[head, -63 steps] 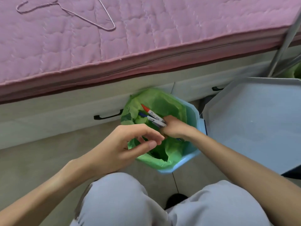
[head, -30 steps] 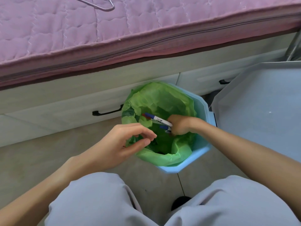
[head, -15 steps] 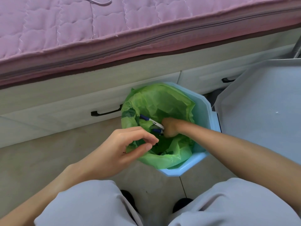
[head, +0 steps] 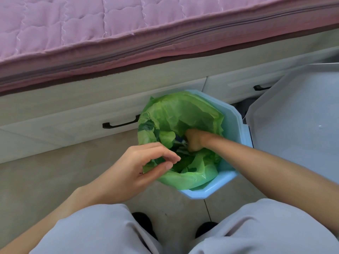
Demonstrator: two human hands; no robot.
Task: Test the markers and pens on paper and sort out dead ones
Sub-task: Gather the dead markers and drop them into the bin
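Markers (head: 180,143) gripped by right hand (head: 194,140) inside bin (head: 236,125); left hand (head: 139,169) loosely curled, empty.

Bin (head: 236,125) before bed drawers (head: 73,125)
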